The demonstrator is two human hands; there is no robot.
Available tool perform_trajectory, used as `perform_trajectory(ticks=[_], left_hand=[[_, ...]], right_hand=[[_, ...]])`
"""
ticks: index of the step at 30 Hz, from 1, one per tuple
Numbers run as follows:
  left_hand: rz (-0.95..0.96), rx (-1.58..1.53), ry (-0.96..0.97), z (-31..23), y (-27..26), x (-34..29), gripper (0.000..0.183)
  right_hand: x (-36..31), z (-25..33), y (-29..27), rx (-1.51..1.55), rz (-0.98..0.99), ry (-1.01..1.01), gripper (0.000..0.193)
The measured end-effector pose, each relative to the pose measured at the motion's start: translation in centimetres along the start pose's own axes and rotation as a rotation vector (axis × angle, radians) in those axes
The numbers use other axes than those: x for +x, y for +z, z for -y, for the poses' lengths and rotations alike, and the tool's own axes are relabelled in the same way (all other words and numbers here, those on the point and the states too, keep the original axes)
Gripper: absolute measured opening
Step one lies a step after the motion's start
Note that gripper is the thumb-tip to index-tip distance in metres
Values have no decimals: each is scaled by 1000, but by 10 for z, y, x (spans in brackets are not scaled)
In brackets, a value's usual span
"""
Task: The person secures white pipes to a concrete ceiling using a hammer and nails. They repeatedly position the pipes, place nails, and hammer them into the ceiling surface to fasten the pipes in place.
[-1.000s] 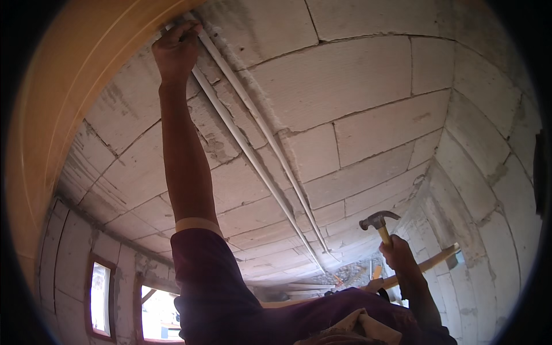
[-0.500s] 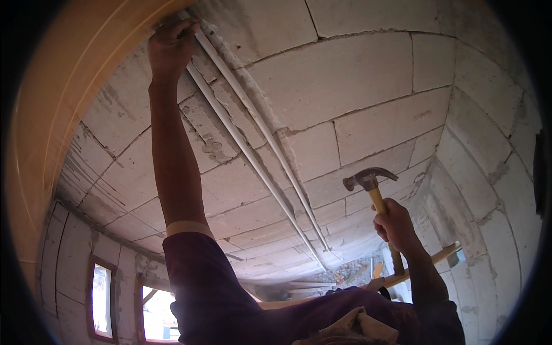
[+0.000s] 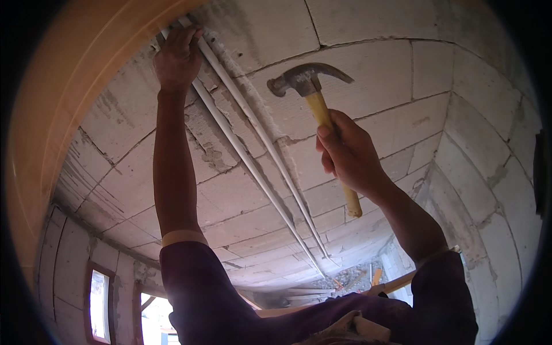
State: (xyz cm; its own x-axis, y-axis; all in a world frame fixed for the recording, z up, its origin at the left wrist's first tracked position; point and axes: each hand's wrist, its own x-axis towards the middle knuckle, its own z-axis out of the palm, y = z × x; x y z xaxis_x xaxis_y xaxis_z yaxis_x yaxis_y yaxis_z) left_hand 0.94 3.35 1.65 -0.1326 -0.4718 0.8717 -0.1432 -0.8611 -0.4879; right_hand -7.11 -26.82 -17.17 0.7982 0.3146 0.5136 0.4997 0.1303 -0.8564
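My left hand (image 3: 178,62) is raised at the upper left, against the wall at the top of two thin white pipes. Its fingers are bent and pressed together beside the pipes; anything pinched in them is hidden. The left pipe (image 3: 232,135) and the right pipe (image 3: 261,132) run side by side in a rough channel cut in the block wall (image 3: 362,69). In my right hand (image 3: 352,152) is a claw hammer (image 3: 316,103), gripped around its yellow handle. The dark metal head points up, its striking face toward my left hand and its claw to the right, apart from the pipes.
A smooth orange-brown surface (image 3: 52,109) curves along the upper left, close to my left hand. Block walls (image 3: 468,190) meet in a corner on the right. Low down are two window openings at left, a wooden beam (image 3: 401,282) and rubble (image 3: 348,275).
My right hand has lifted the hammer up and leftward, closer to my left hand. My left hand has shifted slightly down and right along the pipes.
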Motion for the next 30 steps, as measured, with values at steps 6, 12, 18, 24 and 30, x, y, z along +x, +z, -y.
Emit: perform_trajectory(ticks=[6,12,18,24,30], left_hand=[[16,25,31,-2,0,-3,15],[-16,-16,24,-6,-2,-3,18],[4,-7,-3,-8,-4,-5,21],[-26,-13,42,0,-3,-5,28],[-28,-15,59,1,-1,-5,26]], right_hand=[[58,3,36,-233,-136,-356,23],[109,18,66,-392,-309,-682,20],[139,21,78,-432,-415,-920,17],[148,23,78,-490,-396,-926,18],[143,28,73,-491,-419,-868,18]])
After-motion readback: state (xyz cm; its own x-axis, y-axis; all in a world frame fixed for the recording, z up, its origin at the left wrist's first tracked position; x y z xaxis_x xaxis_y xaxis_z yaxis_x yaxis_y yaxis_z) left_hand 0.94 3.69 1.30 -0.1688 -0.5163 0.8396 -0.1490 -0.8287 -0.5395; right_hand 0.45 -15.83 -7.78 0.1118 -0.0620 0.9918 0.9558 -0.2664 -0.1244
